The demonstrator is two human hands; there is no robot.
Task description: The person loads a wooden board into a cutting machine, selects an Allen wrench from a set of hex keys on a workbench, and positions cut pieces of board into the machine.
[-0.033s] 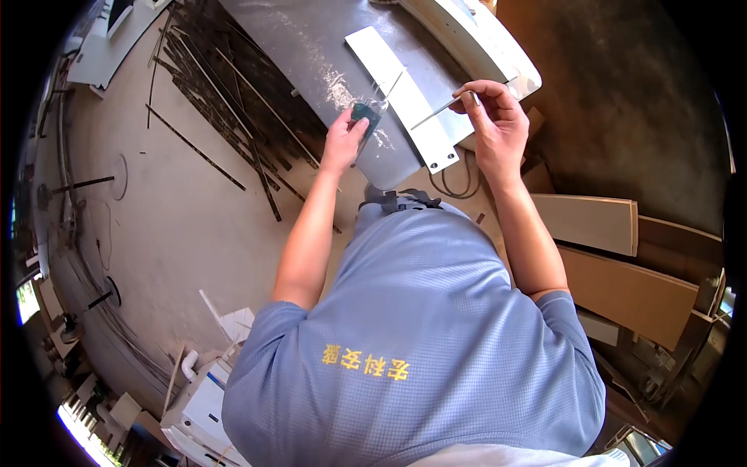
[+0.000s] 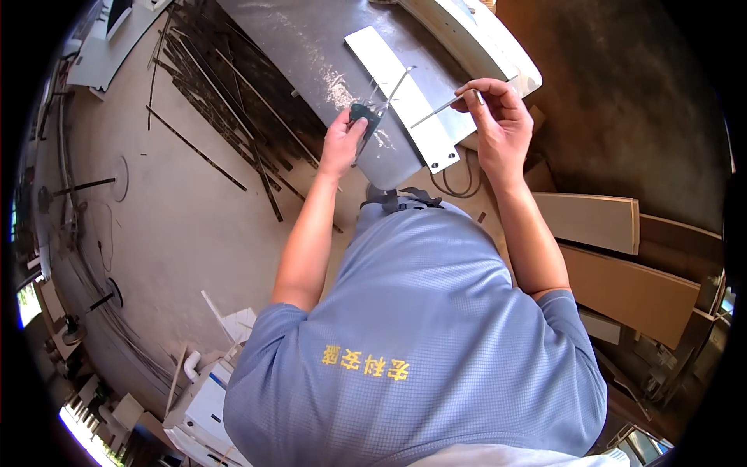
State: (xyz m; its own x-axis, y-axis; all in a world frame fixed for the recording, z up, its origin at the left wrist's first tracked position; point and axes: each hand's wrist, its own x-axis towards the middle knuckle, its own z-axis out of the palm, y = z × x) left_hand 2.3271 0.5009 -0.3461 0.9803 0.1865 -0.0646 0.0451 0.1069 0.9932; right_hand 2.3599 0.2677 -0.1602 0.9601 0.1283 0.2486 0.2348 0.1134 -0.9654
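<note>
My left hand (image 2: 342,144) grips a dark green holder (image 2: 362,113) with thin metal rods sticking out of it, apparently hex keys, over the grey metal machine table (image 2: 288,54). My right hand (image 2: 502,132) pinches a slim straight metal rod (image 2: 428,116) between thumb and fingertips, angled down-left over a long white board (image 2: 385,76). The board lies on the metal table and has two dark round fittings at its near end. Pale dust is scattered beside it.
Dark narrow strips (image 2: 241,124) lie on the floor left of the table. A white curved rail (image 2: 467,31) runs along its right side. Boards (image 2: 583,226) lean at the right, cables (image 2: 455,189) hang below the table, and a white machine (image 2: 202,409) stands at the lower left.
The green holder in my left hand has turned slightly, and one rod's tip now shows farther up and right. My right hand has barely moved.
</note>
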